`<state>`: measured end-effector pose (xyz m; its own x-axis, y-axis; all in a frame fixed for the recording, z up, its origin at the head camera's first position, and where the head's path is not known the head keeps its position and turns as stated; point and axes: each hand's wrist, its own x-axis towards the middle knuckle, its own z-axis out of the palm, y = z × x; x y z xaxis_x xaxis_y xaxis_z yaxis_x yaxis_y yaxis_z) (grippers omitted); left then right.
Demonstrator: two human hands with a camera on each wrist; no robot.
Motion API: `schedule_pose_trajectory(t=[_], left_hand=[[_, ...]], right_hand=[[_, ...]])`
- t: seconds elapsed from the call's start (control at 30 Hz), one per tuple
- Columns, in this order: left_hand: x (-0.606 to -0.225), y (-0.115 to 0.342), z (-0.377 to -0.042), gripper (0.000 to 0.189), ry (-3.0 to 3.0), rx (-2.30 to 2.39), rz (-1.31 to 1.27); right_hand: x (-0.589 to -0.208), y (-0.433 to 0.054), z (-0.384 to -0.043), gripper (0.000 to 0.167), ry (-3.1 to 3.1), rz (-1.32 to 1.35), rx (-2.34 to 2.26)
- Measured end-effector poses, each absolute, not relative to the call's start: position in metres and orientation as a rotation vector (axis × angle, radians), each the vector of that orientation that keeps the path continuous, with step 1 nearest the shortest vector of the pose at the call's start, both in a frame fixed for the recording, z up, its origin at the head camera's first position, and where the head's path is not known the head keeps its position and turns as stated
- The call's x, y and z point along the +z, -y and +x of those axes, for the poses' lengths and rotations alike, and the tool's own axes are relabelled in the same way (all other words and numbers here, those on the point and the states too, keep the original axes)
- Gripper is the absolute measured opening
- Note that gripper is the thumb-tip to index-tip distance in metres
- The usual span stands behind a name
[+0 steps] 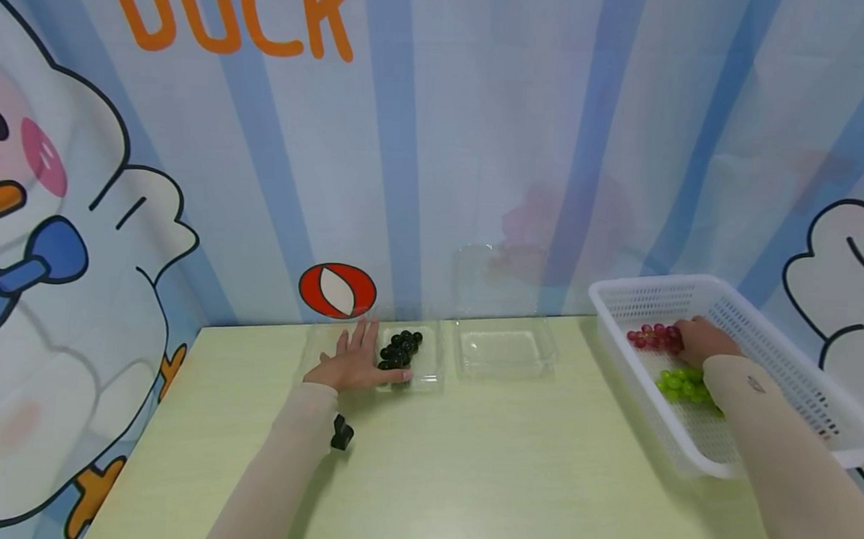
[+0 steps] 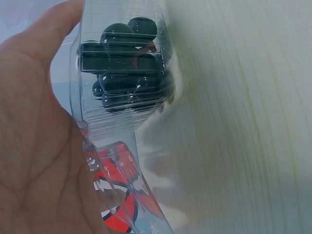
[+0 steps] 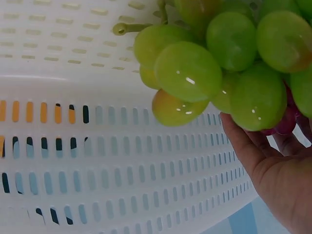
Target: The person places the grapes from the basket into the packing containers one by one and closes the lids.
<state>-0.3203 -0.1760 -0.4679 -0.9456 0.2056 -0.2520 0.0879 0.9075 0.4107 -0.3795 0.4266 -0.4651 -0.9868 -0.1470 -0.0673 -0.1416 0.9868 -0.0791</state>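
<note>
My left hand [image 1: 355, 368], fingers spread, rests over a clear plastic box [image 1: 427, 375] at the back of the table. In the box lies a bunch of black grapes [image 1: 399, 350]; in the left wrist view the black grapes [image 2: 131, 63] show through its ribbed wall, beside my palm [image 2: 34, 117]. On the right, my right hand [image 1: 707, 342] reaches into a white basket [image 1: 619, 374] and grips the right end of a bunch of red grapes [image 1: 653, 337]. Nearer me in the basket lie green grapes [image 1: 682, 385]. In the right wrist view the green grapes [image 3: 190, 70] partly hide my fingers.
A second clear box [image 1: 506, 349], its lid [image 1: 475, 279] raised against the curtain, stands between the first box and the basket. A small black object [image 1: 341, 433] shows beside my left wrist. The patterned curtain [image 1: 466, 142] hangs right behind the table [image 1: 481, 465].
</note>
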Motion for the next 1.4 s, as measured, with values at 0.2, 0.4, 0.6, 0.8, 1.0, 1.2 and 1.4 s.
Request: schedule_pose_trajectory(t=[0.2, 0.4, 0.6, 0.8, 1.0, 1.2, 1.4], left_hand=[[-0.4672, 0.1761, -0.3192, 0.129, -2.772, 0.582, 0.215], [-0.4669, 0.1760, -0.3192, 0.129, -2.773, 0.595, 0.218], [-0.4665, 0.1755, -0.3195, 0.128, -2.772, 0.589, 0.216], [-0.4669, 0.1762, -0.3201, 0.128, -2.773, 0.578, 0.215], [-0.4669, 0.1763, -0.3192, 0.128, -2.773, 0.578, 0.209], [-0.4681, 0.1763, -0.3194, 0.127, -2.776, 0.577, 0.208], [-0.4660, 0.1756, -0.3186, 0.127, -2.772, 0.575, 0.210]], right_hand=[[-0.4622, -0.4265, -0.3791, 0.016, -3.041, -0.203, -0.105], [-0.4587, -0.4275, -0.3774, 0.018, -2.989, -0.146, -0.161], [-0.4589, -0.4263, -0.3761, 0.016, -2.976, -0.132, -0.210], [-0.4598, -0.4257, -0.3755, 0.018, -2.987, -0.118, -0.199], [-0.4599, -0.4254, -0.3769, 0.018, -2.979, -0.082, -0.203], [-0.4636, -0.4306, -0.3780, 0.021, -2.988, -0.075, -0.224], [-0.4634, -0.4337, -0.3762, 0.020, -2.983, -0.031, -0.319]])
